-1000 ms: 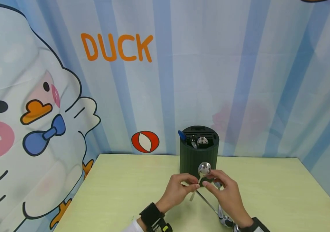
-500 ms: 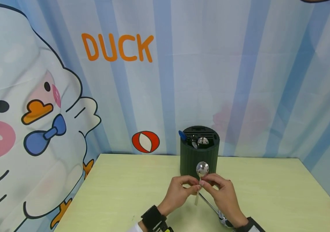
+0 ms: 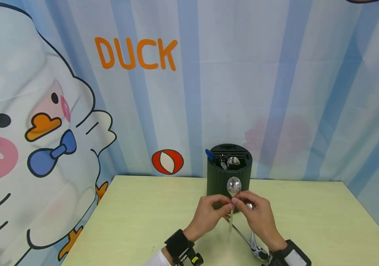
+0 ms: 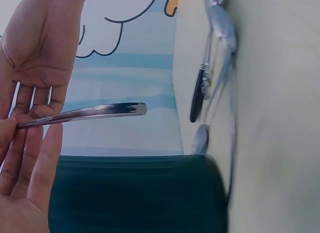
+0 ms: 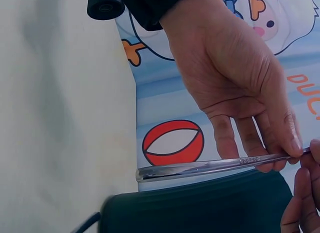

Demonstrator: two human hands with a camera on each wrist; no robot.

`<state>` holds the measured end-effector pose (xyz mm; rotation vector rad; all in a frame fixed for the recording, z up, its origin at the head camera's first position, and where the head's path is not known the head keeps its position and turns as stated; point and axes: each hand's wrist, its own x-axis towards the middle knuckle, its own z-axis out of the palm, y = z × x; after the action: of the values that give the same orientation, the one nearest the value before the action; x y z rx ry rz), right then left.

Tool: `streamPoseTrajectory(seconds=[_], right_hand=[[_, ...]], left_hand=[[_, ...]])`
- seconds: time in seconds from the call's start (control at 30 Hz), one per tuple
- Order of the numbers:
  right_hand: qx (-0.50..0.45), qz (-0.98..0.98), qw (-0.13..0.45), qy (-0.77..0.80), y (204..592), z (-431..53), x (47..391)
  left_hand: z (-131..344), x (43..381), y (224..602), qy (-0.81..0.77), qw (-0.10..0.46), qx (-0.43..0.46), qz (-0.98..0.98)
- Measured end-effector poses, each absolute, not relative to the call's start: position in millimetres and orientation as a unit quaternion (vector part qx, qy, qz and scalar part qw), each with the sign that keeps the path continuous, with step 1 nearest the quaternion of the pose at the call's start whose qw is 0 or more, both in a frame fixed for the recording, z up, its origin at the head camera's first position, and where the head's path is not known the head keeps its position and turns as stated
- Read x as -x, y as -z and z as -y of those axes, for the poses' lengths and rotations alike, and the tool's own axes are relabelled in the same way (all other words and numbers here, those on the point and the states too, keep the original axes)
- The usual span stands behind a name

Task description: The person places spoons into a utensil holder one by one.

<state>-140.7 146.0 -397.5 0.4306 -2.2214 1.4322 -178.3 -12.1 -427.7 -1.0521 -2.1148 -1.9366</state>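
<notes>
A shiny metal spoon (image 3: 234, 186) stands almost upright in the air, bowl up, in front of the dark green utensil holder (image 3: 214, 184). My left hand (image 3: 210, 211) pinches its handle between thumb and fingers. Directly opposite, my right hand (image 3: 258, 218) pinches the same handle just below the bowl. The lower handle (image 4: 100, 112) sticks out below both hands, pointing at the table. In the right wrist view, engraved marks show on the handle (image 5: 210, 167), and the left hand (image 5: 235, 68) appears from its palm side.
Metal utensils (image 3: 259, 253) lie on the pale table by my right wrist, one with a long thin handle (image 3: 239, 229). The left wrist view also shows a black-handled utensil (image 4: 198, 95). A blue piece (image 3: 209, 154) and several spoons (image 3: 233, 161) stand in the holder.
My right fingers have come from beside the bowl onto the handle. Both hands have then risen slightly with the spoon, which stands straighter than one second ago.
</notes>
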Motion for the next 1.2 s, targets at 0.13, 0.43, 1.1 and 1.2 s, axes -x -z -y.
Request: streamPoseTrajectory(seconds=[0.13,0.43,1.1,1.2], right_hand=[[-0.158,0.805,0.241,-0.519,391.2,-148.5,143.7],[-0.187,0.802,0.257,-0.505,376.3,-154.9,149.2],[-0.227,0.794,0.299,-0.478,376.9,-174.7,187.6],[-0.224,0.794,0.299,-0.480,364.0,-172.7,183.8]], left_hand=[[8.9,181.0,419.9,0.635,0.056,0.357,0.682],[6.1,185.5,400.0,0.604,0.082,0.390,0.691],[-5.5,197.4,366.8,0.576,0.136,0.404,0.698],[-7.0,199.4,361.3,0.569,0.147,0.407,0.699]])
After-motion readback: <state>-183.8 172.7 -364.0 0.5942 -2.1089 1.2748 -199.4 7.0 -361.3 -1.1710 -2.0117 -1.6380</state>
